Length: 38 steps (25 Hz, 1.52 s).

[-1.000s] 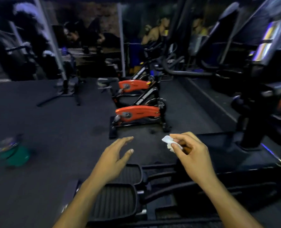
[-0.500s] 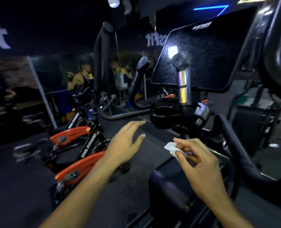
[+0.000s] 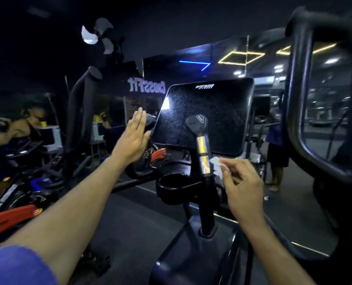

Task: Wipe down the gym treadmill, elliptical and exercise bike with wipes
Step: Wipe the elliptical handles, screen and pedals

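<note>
The right hand (image 3: 243,188) pinches a crumpled white wipe (image 3: 217,167) just beside the chrome-banded handle post (image 3: 203,159) below the console screen (image 3: 206,116), while the left hand (image 3: 132,138), fingers straight, is raised near the screen's left edge.

Left hand (image 3: 134,138) covers console's (image 3: 203,114) left edge and handle end behind it. Wipe (image 3: 217,167) half buried under right hand (image 3: 243,188) fingers, rest crumpled, shape unclear. Big black frame (image 3: 300,112) cut by right edge. Red bike (image 3: 10,219) cropped at left. Mirror figures blurred.
</note>
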Each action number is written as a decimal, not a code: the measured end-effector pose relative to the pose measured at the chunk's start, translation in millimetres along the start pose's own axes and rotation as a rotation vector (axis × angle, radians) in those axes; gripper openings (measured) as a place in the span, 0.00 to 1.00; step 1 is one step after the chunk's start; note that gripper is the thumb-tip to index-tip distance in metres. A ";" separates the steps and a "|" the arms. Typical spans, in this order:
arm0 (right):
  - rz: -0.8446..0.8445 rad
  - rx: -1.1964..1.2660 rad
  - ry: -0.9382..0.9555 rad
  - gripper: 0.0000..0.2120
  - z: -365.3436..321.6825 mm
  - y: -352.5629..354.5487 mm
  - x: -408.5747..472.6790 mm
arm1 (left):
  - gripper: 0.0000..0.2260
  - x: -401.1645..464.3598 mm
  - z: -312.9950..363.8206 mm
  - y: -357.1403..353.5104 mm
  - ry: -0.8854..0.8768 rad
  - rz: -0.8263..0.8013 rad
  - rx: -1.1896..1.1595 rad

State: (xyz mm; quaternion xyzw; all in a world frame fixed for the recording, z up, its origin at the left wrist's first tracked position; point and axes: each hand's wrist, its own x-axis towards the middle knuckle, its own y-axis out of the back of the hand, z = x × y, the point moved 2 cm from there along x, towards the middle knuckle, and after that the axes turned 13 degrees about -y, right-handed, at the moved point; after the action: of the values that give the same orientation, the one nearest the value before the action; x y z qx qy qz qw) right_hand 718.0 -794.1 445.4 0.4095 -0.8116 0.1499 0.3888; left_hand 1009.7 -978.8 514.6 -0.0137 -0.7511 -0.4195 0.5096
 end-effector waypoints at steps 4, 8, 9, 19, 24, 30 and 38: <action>0.027 -0.171 0.089 0.13 11.5 -20.9 -7.1 | 0.28 4.8 -23.4 -29.2 -0.063 0.076 -0.091; 0.082 -0.175 0.074 0.13 6.3 -31.5 10.1 | 0.25 6.3 -33.2 -50.4 -0.066 0.247 -0.072; 0.092 -0.167 0.058 0.13 2.4 -38.0 23.3 | 0.25 6.3 -36.4 -51.2 -0.084 0.253 -0.072; -0.090 -0.227 -0.067 0.14 -37.8 -63.6 148.3 | 0.27 2.9 -40.4 -54.0 -0.151 0.257 -0.047; -0.617 -0.938 0.226 0.15 -94.5 -80.9 195.7 | 0.27 1.7 -41.7 -55.6 -0.156 0.268 -0.011; -1.003 -1.510 0.794 0.13 -114.4 -124.0 184.6 | 0.26 0.2 -44.2 -55.4 -0.171 0.282 -0.006; -1.027 -1.412 1.206 0.09 -66.2 -66.7 123.2 | 0.27 -1.6 -43.4 -54.5 -0.183 0.269 -0.021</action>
State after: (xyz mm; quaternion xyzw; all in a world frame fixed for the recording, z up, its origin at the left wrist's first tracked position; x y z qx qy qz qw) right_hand 759.1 -865.8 576.5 0.2428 -0.1172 -0.3594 0.8934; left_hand 1018.8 -1041.3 485.3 -0.1575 -0.7814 -0.3521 0.4905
